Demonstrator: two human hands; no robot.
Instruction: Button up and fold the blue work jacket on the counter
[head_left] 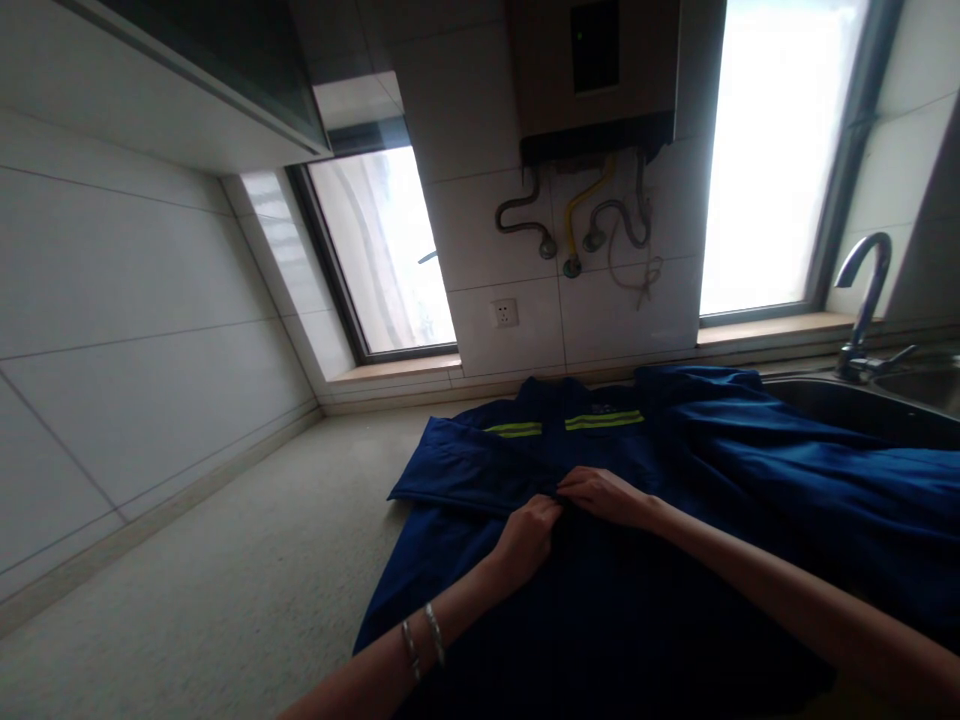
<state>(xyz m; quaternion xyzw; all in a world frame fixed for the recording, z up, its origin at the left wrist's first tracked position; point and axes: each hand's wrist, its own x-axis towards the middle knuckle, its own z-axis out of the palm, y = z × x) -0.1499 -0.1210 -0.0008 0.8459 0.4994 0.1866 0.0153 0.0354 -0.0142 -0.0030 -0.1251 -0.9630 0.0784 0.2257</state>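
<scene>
A dark blue work jacket [600, 560] with yellow-green and grey reflective strips across the chest lies spread on the countertop. Its sleeve on the left is folded inward over the front, while the other side stretches right toward the sink. My left hand [527, 537], with two bracelets on the wrist, is closed on the fabric at the jacket's middle. Touching its fingertips, my right hand [606, 495] pinches the same spot of the jacket front. Whatever small detail lies between the fingers is too dark to make out.
A pale speckled countertop [247, 560] runs along the left wall. At the right are a sink [814, 400] and a chrome faucet [866, 300]. A water heater [596, 75] with pipes hangs above a wall socket [505, 313], between two windows. A cabinet [187, 90] overhangs at upper left.
</scene>
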